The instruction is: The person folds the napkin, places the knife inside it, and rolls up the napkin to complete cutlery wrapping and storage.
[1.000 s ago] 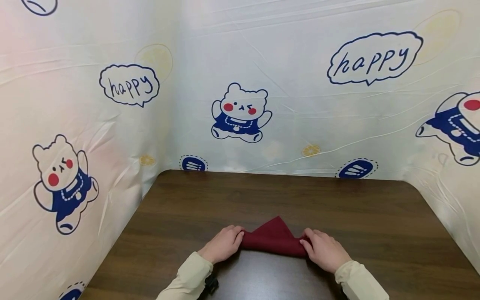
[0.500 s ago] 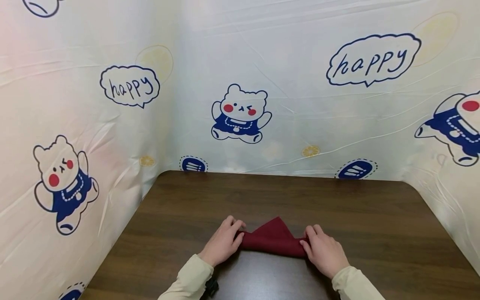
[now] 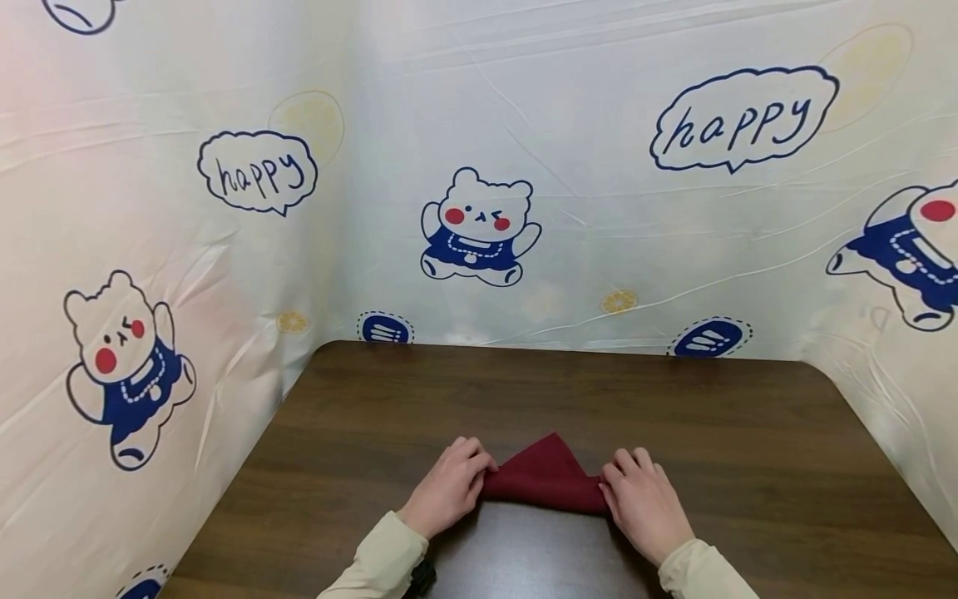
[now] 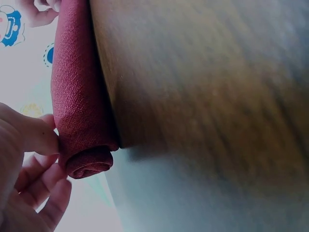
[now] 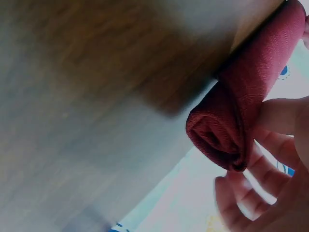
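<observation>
A dark red cloth (image 3: pixel 545 489) lies rolled into a tube on the table, with one pointed corner sticking up from its far side in the head view. My left hand (image 3: pixel 449 487) pinches the roll's left end; in the left wrist view the thumb presses the cloth roll (image 4: pixel 79 96) and the fingers curl near its spiral end. At the opposite end, my right hand (image 3: pixel 645 503) holds the roll between thumb and fingers. The right wrist view shows the coiled layers of that cloth end (image 5: pixel 217 128), with the fingers bent beneath and behind it.
The brown wooden table (image 3: pixel 419 383) has rounded far corners. A pale curtain (image 3: pixel 584 108) printed with bears and "happy" bubbles hangs behind it and along both sides. Light sleeves cover both forearms, and a dark device (image 3: pixel 422 576) sits at the left wrist.
Both hands have shifted their fingers slightly at the roll's ends; the left fingers lifted and then came back down onto the cloth. The roll itself has hardly moved.
</observation>
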A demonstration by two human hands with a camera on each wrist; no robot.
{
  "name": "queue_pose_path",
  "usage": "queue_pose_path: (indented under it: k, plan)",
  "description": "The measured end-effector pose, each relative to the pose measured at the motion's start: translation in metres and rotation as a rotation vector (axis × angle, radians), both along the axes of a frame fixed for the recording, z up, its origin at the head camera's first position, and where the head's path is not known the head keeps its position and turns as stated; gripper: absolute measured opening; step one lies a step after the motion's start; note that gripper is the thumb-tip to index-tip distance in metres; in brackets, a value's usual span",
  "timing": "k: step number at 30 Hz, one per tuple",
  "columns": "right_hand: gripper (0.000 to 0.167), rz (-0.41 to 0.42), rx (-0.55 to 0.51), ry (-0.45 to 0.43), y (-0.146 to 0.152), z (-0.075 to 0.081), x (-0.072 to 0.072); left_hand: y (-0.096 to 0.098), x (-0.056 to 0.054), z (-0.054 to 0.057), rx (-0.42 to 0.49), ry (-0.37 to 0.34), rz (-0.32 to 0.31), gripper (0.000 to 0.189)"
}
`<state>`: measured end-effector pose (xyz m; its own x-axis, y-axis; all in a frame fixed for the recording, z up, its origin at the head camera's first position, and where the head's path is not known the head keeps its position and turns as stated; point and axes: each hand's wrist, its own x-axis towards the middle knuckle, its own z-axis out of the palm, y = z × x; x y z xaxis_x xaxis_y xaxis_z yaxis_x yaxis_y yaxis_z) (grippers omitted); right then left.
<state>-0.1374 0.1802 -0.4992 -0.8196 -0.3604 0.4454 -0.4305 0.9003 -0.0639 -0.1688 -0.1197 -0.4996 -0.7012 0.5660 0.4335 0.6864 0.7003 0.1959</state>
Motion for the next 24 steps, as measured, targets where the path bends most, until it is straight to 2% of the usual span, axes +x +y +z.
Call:
queue_pose_path:
  k: [6, 11, 16, 24]
  plan:
    - [0.015, 0.098, 0.048, 0.063, 0.0003, 0.0028, 0.0032, -0.0017, 0.0038, 0.0018, -0.036, -0.037, -0.006, 0.018]
    - [0.015, 0.102, 0.103, 0.063, -0.0009, 0.0062, 0.0057, -0.0037, 0.0049, 0.0016, -0.043, -0.071, -0.005, 0.02]
    - [0.013, 0.107, 0.107, 0.046, -0.0007, 0.0083, 0.0068, -0.0042, 0.0046, 0.0023, -0.059, -0.077, -0.003, 0.02]
    - [0.034, 0.125, 0.1, -0.007, 0.0, 0.0083, 0.0082, -0.0037, 0.0052, 0.0038, -0.11, -0.131, 0.026, 0.023]
